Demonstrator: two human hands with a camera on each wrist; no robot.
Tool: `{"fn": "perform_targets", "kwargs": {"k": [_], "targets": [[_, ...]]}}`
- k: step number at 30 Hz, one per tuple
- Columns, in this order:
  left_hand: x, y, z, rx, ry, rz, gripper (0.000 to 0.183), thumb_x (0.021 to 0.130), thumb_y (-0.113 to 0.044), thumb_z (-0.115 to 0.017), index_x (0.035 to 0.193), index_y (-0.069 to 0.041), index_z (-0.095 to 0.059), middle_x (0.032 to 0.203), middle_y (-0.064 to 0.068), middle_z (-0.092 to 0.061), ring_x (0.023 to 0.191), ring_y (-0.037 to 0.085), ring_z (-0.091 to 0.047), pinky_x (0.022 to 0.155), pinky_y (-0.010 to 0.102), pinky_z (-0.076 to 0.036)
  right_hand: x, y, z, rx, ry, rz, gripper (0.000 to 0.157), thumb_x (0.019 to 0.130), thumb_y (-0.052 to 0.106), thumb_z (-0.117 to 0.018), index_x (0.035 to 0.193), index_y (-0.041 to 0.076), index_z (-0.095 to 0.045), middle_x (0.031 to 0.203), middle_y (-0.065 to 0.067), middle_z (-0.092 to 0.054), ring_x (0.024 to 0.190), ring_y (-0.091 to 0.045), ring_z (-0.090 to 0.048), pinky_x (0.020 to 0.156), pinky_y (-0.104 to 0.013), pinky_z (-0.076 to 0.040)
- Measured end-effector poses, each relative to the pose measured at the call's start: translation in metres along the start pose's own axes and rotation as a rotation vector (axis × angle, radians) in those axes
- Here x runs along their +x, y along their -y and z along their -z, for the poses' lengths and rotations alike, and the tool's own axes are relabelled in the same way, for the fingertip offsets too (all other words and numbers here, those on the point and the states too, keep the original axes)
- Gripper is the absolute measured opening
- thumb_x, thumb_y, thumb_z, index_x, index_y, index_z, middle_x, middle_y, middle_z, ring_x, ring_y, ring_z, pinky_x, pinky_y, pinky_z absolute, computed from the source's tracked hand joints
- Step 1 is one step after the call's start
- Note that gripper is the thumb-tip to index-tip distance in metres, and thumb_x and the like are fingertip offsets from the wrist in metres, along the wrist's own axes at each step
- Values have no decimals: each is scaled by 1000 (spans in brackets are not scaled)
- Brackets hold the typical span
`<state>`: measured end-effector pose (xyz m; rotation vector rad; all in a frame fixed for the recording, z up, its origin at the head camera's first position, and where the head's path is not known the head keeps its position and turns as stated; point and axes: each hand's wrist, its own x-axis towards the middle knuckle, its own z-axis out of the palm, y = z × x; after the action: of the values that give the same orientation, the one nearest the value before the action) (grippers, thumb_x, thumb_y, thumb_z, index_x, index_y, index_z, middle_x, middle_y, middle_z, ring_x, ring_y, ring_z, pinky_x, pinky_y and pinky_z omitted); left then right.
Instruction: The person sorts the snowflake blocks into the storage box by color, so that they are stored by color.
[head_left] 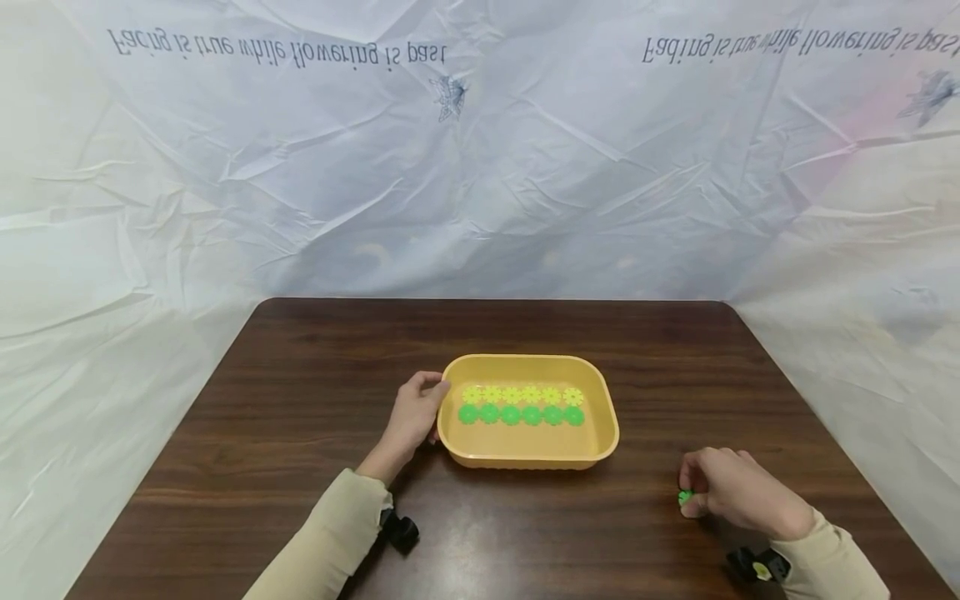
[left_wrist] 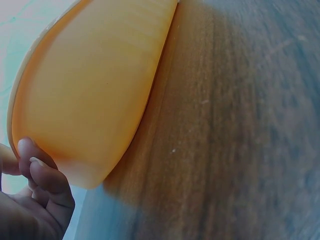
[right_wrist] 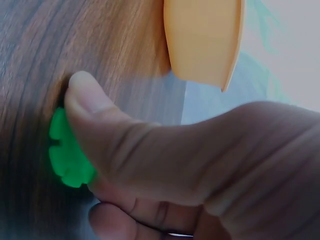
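A yellow plastic tray (head_left: 528,459) with rounded corners stands on the table. My left hand (head_left: 411,415) holds its left end, thumb at the rim; the left wrist view shows curled fingers (left_wrist: 50,181) against the tray's outer wall (left_wrist: 95,90). Inside the tray lie a row of yellow flower-shaped pieces (head_left: 512,396) and, nearer to me, a row of green flower-shaped pieces (head_left: 511,415). To the right of the tray, my right hand (head_left: 738,490) pinches a green flower-shaped piece (right_wrist: 70,155) low at the tabletop, partly hidden by the thumb.
The dark brown wooden table (head_left: 337,333) has rounded far corners. A wrinkled whitish sheet with printed, upside-down lettering (head_left: 480,192) hangs behind it and along both sides. Each wrist wears a small black device (head_left: 401,532) near the sleeve cuff.
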<state>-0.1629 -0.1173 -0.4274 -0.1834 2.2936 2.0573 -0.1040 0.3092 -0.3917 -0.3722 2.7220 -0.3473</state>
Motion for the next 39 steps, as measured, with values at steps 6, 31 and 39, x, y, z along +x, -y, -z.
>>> {"fn": "perform_targets", "kwargs": {"k": [6,31,39], "targets": [[-1,0,1,-7,14,-10,34,100,-23,-54,126,-1,-50,93,26,-65,35,13,-43,34,26,-38,1,-2,-2,22,0,3,32,72,39,-83,75,22,-57,64,12,-53,54,-8,-41,53,-27,-35],[-2,-2,2,-20,21,-16,40,100,-26,-57,128,1,-49,97,28,-65,35,13,-43,34,27,-38,4,-9,-1,254,68,159,20,85,27,-74,80,14,-60,68,10,-60,59,-3,-49,54,-22,-42],[-1,0,1,-19,15,-3,36,100,-24,-56,126,1,-50,95,26,-66,36,12,-44,33,25,-38,8,-7,2,277,35,193,21,90,33,-68,85,15,-60,74,10,-61,65,-3,-53,57,-23,-45]]}}
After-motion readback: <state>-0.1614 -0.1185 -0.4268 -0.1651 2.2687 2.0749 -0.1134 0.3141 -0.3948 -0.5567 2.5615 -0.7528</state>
